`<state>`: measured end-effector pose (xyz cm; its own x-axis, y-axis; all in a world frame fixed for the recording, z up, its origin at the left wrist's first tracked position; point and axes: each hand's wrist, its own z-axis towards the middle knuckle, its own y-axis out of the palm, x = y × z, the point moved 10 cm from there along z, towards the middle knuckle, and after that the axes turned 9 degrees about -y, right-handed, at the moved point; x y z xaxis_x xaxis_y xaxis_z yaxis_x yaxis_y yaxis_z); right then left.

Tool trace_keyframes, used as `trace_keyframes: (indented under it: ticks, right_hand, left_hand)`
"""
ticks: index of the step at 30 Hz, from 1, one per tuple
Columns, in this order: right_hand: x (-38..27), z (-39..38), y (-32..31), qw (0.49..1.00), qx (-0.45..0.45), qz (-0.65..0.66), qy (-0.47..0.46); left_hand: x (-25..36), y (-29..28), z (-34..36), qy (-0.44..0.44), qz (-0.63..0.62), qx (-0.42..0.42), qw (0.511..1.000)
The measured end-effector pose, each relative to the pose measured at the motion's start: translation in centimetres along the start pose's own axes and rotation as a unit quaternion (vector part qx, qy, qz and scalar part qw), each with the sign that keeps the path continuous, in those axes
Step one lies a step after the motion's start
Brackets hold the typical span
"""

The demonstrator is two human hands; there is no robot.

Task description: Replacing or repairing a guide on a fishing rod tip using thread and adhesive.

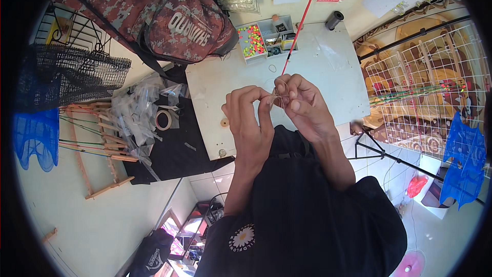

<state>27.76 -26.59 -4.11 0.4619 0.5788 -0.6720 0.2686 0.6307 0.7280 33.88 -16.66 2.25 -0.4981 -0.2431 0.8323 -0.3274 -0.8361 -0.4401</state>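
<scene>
Over the white table (pixel 335 87), my left hand (pixel 248 115) and my right hand (pixel 307 105) meet with their fingertips nearly touching. Both are closed in a pinch on a thin, pale, looped line (pixel 277 98) that looks like fishing line. Its fine strands cross between the fingers, and I cannot make out how they are wound. Just beyond my right fingers, a slim red rod (pixel 302 23) with a dark band slants away to the top of the view. Whether the line joins the rod is too small to tell.
A sectioned tray (pixel 254 60) of bright pink and yellow pieces stands at the back, beside a camouflage backpack (pixel 179 25). A black spool (pixel 334 20) stands at the back right. Left, a tape roll (pixel 163 120) lies among plastic bags (pixel 136 113). A white grid rack (pixel 410 92) is at right.
</scene>
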Motion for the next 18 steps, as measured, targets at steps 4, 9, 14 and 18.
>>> trace_keyframes:
  ticks: [4,9,14,18]
  right_hand:
    - [0.3,0.2,0.4,0.999,-0.007,0.036,0.010]
    - [0.5,0.3,0.5,0.998,-0.005,0.062,0.001]
    - [0.7,0.2,0.5,0.999,-0.009,0.013,0.045]
    - [0.9,0.2,0.7,0.998,-0.036,0.029,0.045]
  left_hand:
    - [0.0,-0.1,0.1,-0.005,-0.003,-0.002,1.000]
    - [-0.6,0.2,0.1,-0.012,-0.017,-0.015,1.000]
    - [-0.8,0.1,0.3,-0.014,-0.020,-0.011,1.000]
    - [-1.1,0.1,0.3,-0.029,-0.036,-0.014,0.999]
